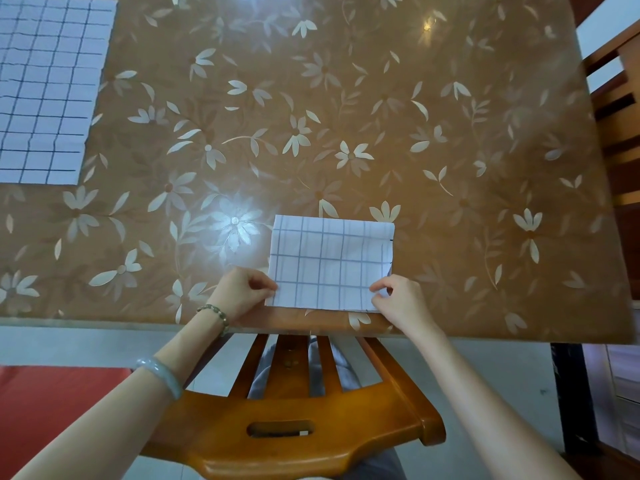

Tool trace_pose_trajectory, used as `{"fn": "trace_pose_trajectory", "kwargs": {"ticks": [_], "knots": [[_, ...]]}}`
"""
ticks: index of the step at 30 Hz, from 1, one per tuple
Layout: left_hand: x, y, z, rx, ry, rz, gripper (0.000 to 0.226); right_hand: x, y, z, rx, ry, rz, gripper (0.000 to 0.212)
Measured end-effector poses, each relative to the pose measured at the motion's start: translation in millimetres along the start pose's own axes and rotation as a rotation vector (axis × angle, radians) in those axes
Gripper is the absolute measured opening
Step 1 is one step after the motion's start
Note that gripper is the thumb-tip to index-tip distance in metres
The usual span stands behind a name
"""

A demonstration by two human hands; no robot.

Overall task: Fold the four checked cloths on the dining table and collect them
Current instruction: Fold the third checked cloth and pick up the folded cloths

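Both hands pinch the near corners of the folded cloth (329,261): the left hand (242,292) has thumb and curled fingers on the near left corner, and the right hand (401,299) nips the near right corner the same way. The cloth lies flat on the table (381,133), close to its near edge and a little right of centre. Its long axis runs left to right, roughly parallel to that edge. It is white with a thin dark check, and layered edges show at its right side.

A second checked cloth (45,88) lies spread out flat at the far left, well apart and cut off by the frame. The table cover is brown with pale flowers. A wooden chair (294,410) stands at the near edge, and a pale bangle (162,375) sits on the left forearm.
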State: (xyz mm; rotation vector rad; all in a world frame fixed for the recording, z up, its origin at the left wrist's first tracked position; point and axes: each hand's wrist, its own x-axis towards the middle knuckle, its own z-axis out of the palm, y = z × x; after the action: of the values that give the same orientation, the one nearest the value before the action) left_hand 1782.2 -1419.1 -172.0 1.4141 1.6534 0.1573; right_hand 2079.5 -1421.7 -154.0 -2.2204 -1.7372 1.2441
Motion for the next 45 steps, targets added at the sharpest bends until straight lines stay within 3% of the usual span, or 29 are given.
{"fn": "trace_pose_trajectory", "kwargs": {"ticks": [10,20,24,27,30,34,37,42,45], "knots": [[0,1,3,0.115,-0.017,0.041,0.010,0,1,5,-0.065,-0.014,-0.064,0.024],[-5,2,11,0.304,0.107,0.102,0.011,-1,9,10,-0.180,0.038,-0.121,0.020],[-5,5,14,0.589,0.183,0.355,0.042,-6,10,13,-0.337,0.192,-0.111,0.017],[-2,12,16,0.712,0.043,0.445,0.064,-9,5,13,-0.439,0.231,-0.102,0.020],[6,18,21,0.676,0.044,0.463,0.053,-6,-6,14,-0.450,0.254,-0.138,0.020],[13,33,24,0.688,0.151,0.554,0.033,14,-37,25,-0.240,0.149,-0.314,0.028],[23,31,28,0.660,0.168,0.583,0.025,28,-49,40,-0.236,0.065,-0.418,0.038],[41,28,32,0.731,0.123,0.491,0.053,39,-46,48,-0.303,0.041,-0.427,0.048],[50,30,36,0.754,0.121,0.436,0.057,43,-49,49,-0.331,0.023,-0.395,0.058]]}}
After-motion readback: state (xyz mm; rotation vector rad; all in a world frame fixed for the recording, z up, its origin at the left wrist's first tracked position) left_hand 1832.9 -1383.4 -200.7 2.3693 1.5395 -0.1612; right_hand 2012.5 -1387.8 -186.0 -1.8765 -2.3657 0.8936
